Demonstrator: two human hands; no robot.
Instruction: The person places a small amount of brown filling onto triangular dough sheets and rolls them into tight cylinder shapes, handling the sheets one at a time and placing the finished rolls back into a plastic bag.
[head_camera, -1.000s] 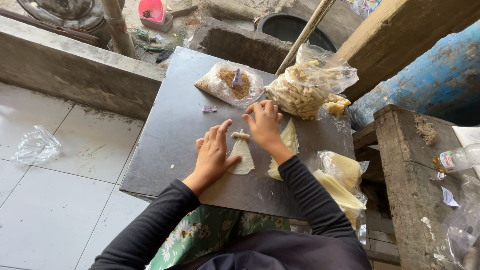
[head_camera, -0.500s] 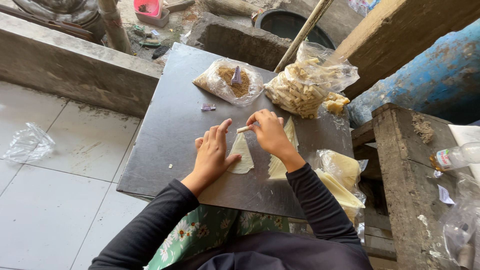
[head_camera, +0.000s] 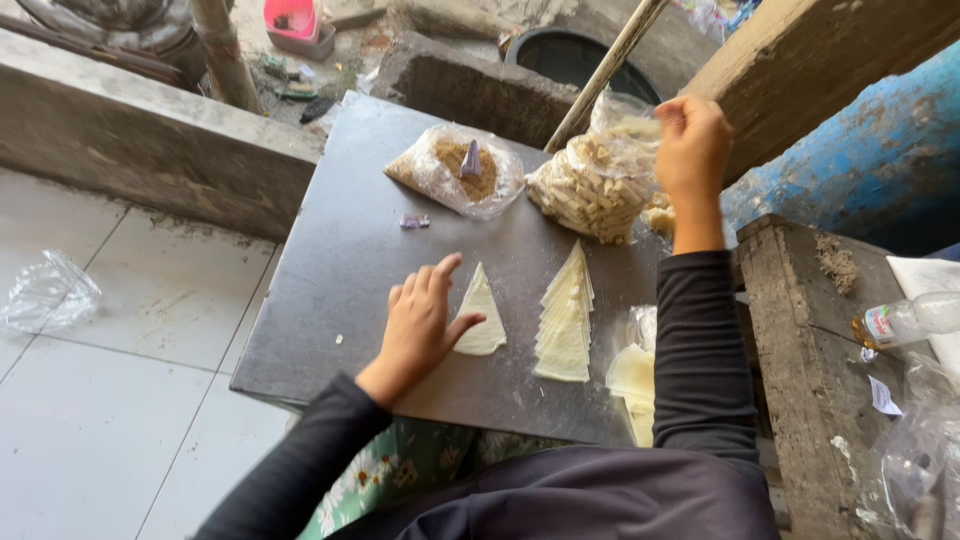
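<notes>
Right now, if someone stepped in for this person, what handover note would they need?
Left hand: flat on the grey board, fingers on a single triangular wrapper.
Right hand: raised over the bag of finished rolls; whether its grip holds anything cannot be told.
Stack of triangular wrappers lies right of the single one; bag of brown filling at the board's far side.
Done: many rolls bagged. Left: the single wrapper lies unfilled, the stack untouched.

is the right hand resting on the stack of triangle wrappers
No, the right hand is raised at the bag of rolled pieces, apart from the wrapper stack.
</notes>
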